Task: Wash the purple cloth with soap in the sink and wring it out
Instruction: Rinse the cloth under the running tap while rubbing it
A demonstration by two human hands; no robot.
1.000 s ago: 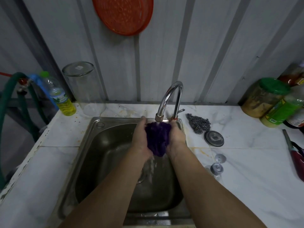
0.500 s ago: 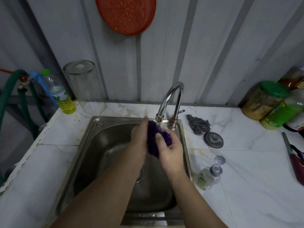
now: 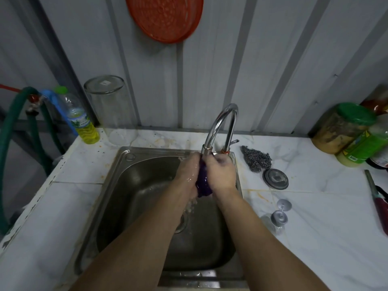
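The purple cloth (image 3: 202, 184) is bunched tight between both hands, right under the spout of the chrome tap (image 3: 222, 127) and above the steel sink (image 3: 123, 183). My left hand (image 3: 187, 170) presses it from the left and my right hand (image 3: 220, 172) covers it from the right, so only a dark purple strip and its lower end show. Water drips from the cloth toward the drain (image 3: 182, 223). A small clear soap bottle with a silver cap (image 3: 278, 217) lies on the counter to the right of the sink.
On the right counter lie a steel scourer (image 3: 256, 158), a round metal lid (image 3: 275, 178), green-lidded jars (image 3: 344, 128) and a lighter (image 3: 378, 200). At the back left stand an upturned glass jar (image 3: 109, 108) and a bottle of yellow liquid (image 3: 82, 120). A green hose (image 3: 12, 131) hangs left.
My right hand has closed over the cloth from the right and both hands have squeezed together, hiding most of the cloth. The hands stay under the tap.
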